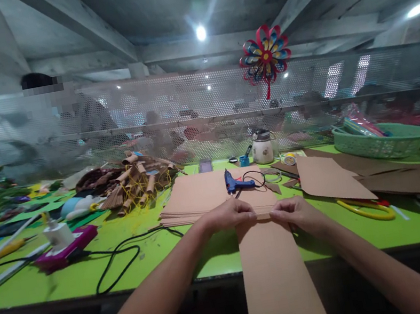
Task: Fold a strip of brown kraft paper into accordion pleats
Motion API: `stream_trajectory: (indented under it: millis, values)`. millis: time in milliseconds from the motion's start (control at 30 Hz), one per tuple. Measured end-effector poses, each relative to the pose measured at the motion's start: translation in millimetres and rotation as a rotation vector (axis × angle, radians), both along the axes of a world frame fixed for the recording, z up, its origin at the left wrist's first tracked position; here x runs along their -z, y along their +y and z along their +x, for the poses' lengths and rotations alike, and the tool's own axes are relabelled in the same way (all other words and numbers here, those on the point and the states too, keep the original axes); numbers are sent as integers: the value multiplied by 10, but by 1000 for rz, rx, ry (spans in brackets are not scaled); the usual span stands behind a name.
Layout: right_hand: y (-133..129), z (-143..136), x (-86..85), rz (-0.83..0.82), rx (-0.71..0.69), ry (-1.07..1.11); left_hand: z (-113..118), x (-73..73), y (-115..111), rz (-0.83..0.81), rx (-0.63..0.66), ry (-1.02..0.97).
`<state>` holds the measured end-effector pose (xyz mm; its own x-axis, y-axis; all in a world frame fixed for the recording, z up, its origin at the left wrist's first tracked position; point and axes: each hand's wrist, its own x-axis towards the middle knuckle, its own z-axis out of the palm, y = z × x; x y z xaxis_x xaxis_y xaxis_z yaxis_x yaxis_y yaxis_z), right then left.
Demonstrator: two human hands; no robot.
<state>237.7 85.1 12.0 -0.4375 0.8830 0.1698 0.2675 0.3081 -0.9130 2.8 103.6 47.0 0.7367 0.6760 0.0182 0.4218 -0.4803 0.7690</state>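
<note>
A long strip of brown kraft paper point(277, 275) hangs over the near table edge toward me. My left hand point(231, 215) pinches the left end of its narrow folded far edge. At the right end of that same fold, my right hand point(295, 213) grips the paper between thumb and fingers. Just beyond my hands lies a stack of brown paper sheets point(192, 195). On the stack rests a blue glue gun point(239, 181) with a dark cord.
Bundled paper rolls with yellow string point(141, 182) lie at the back left. Nearer stands a purple power strip point(69, 246) with a black cable. To the right are loose brown sheets point(327, 177), yellow-handled scissors point(365, 209) and a green basket point(381, 140). A perforated screen point(190, 90) rises behind.
</note>
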Motion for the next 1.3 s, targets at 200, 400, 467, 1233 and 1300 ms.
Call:
stream_trajectory:
  millis: [200, 400, 467, 1233, 1300]
  values:
    - [26, 1, -1, 94, -99, -99, 104, 101, -38, 79, 1, -18]
    - [8, 6, 24, 165, -43, -131, 130, 105, -44, 176, -50, 55]
    - [6, 1, 19, 166, -31, -129, 95, 97, -25, 196, -77, 80]
    - [33, 100, 20, -150, -93, 148, -109, 36, 109, -237, 24, -43]
    - [25, 101, 13, -148, -80, 145, -121, 0, 88, -277, 67, -52]
